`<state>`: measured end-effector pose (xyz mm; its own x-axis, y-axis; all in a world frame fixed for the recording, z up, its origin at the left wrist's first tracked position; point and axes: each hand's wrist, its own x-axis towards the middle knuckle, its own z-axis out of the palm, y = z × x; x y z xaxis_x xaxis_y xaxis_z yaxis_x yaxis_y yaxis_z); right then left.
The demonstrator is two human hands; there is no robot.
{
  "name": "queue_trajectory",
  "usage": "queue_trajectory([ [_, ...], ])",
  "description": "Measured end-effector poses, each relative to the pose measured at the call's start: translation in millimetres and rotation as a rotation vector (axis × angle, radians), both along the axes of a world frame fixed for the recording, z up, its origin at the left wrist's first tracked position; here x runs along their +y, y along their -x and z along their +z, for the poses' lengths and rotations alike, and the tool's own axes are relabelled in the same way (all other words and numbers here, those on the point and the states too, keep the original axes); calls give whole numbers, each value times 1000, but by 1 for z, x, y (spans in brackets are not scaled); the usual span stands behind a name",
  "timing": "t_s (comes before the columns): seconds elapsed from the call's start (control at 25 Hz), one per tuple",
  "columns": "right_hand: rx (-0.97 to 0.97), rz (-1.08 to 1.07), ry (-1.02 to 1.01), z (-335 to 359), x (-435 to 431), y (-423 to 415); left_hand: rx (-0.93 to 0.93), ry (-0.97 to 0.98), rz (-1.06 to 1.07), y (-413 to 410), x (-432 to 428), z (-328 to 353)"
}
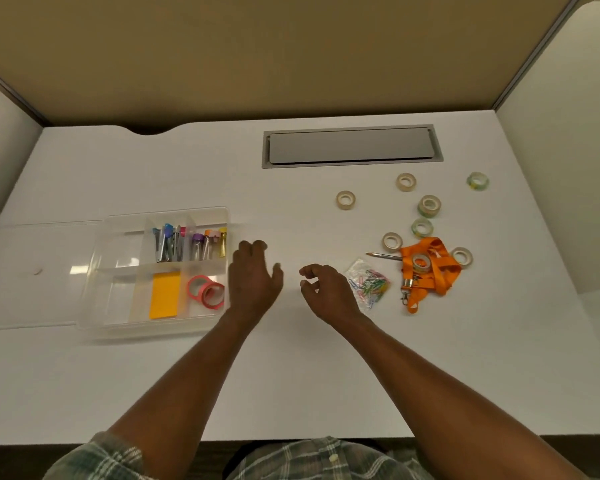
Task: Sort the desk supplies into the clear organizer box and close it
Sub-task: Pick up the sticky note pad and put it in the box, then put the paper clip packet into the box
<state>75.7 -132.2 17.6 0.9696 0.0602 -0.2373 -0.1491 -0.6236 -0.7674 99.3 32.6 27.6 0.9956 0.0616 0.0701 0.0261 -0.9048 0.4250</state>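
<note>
Clear organizer box [160, 327], long axis left-right

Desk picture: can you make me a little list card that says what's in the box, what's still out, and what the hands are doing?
box: clear organizer box, open, lid lying on its left
inside: clips and small tubes, orange sticky notes, two pink tape rolls
still out: eight pale tape rolls, bag of paper clips, orange lanyard, pencil
left hand: empty, beside the box
right hand: empty, fingers curled, near the paper clips
</note>
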Motion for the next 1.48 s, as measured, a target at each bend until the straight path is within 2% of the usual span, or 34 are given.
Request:
queue_trajectory([
  [0.24,-23,-157,100,-11,-75,5,204,1,-313,13,-95,-23],
  [0.4,-21,-264,188,-18,-123,11,373,-260,-578,17,-125,-39],
  [0.48,-6,-291,187,-21,-140,15,389,-361,-618,18,-130,-46],
  [0.56,6,-335,171,-24,-154,19,343,-360,-600,17,-131,-50],
  [0.72,6,-388,129,-28,-169,22,168,-260,-553,15,-131,-50],
  [0.8,-4,-371,152,-28,-172,19,144,-201,-519,14,-132,-47],
  [0.96,-119,-219,298,-26,-172,-4,203,73,-401,14,-136,-31],
  [1.16,-104,116,661,-29,-166,-35,325,428,-71,12,-132,-4],
  [1.24,-108,150,741,-30,-163,-40,387,482,15,11,-125,5],
  [1.36,-228,157,864,-29,-157,-44,438,577,80,11,-110,15],
  [1.48,-221,167,859,-31,-147,-47,435,697,115,13,-92,23],
])
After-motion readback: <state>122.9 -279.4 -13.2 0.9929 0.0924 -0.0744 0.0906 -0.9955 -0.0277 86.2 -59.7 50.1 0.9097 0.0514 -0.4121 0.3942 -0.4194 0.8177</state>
